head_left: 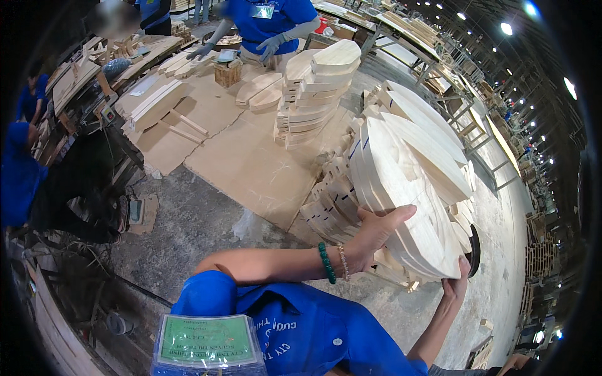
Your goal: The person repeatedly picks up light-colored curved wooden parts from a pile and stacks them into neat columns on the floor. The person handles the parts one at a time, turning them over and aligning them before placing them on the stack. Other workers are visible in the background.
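A few pale, curved wooden panels (401, 169), stacked face to face with rounded ends, lean toward me on the right. My left hand (379, 235), with green and beige bead bracelets at the wrist, grips their near left edge. Its thumb lies over the top face, while the other fingers are mostly hidden. At the near right corner, my right hand (456, 282) is closed around the end of the panels. Beneath and behind them are more curved wooden pieces (332, 194), some with dark marks on their edges.
Cardboard sheets (251, 163) cover part of the concrete floor. A tall stack of curved wooden pieces (313, 106) stands ahead, near a co-worker in blue with grey gloves (273, 45). Benches with wood parts line the left; a long table (401, 31) stands far right.
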A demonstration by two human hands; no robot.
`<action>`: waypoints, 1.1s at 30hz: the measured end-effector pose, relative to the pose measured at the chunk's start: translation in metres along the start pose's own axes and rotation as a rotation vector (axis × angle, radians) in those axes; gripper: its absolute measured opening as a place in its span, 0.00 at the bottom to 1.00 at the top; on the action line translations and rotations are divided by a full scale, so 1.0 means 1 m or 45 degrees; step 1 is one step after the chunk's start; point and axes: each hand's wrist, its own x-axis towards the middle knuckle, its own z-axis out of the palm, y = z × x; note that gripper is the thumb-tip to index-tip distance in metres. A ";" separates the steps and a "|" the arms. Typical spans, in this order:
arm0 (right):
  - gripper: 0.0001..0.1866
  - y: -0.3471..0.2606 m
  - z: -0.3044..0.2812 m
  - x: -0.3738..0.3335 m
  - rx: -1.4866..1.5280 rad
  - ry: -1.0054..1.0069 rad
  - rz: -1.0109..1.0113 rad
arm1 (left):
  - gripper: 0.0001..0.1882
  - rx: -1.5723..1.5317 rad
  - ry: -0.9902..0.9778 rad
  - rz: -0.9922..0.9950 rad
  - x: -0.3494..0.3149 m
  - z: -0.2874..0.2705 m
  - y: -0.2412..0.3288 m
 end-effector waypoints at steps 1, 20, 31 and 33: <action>0.39 -0.003 0.014 -0.009 -0.084 -0.044 -0.020 | 0.38 0.019 0.065 0.053 0.001 -0.007 -0.004; 0.21 0.041 0.379 0.050 0.047 -0.387 -0.126 | 0.27 -0.081 0.049 0.576 0.029 -0.239 0.327; 0.19 0.096 0.424 0.132 0.068 0.084 0.103 | 0.22 0.053 0.021 0.341 0.149 -0.330 0.455; 0.20 0.103 0.426 0.158 0.076 0.149 0.097 | 0.22 0.110 -0.135 0.301 0.179 -0.324 0.457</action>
